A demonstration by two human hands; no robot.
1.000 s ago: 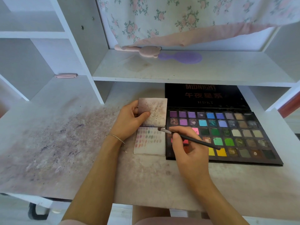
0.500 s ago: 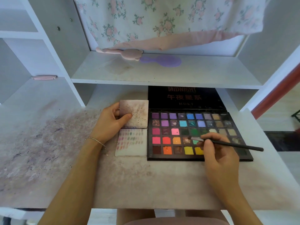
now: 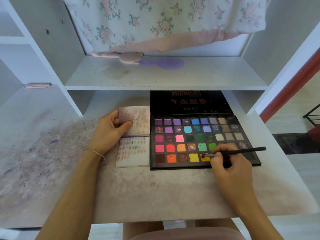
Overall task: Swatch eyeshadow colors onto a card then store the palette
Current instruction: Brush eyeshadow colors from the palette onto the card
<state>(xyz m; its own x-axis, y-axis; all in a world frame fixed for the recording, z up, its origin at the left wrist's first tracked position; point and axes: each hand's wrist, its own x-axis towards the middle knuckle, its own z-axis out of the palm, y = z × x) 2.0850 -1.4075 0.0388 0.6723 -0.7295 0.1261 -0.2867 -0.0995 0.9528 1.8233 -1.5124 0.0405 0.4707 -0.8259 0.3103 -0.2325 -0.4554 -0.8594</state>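
While my right hand [image 3: 230, 168] pinches the thin black brush [image 3: 235, 151], bristles in a yellow pan of the open black palette [image 3: 204, 141], the pink-stained swatch card [image 3: 133, 151] lies leftward of those fingers. My left hand [image 3: 110, 130], nearer, grips its upper leaf; the brush's long axis points toward it.

Both forearms reach in from the bottom edge, bare to the wrists. The left hand [image 3: 110, 131] lies palm down, thumb stretched flat to the right, fingers curled over the far side, pinching the card [image 3: 134, 120]. The right hand [image 3: 230, 168] sits knuckles up, fingers bunched and bent, pinching the brush [image 3: 235, 151] near its head, wrist straight, forearm angling off toward the bottom right corner.
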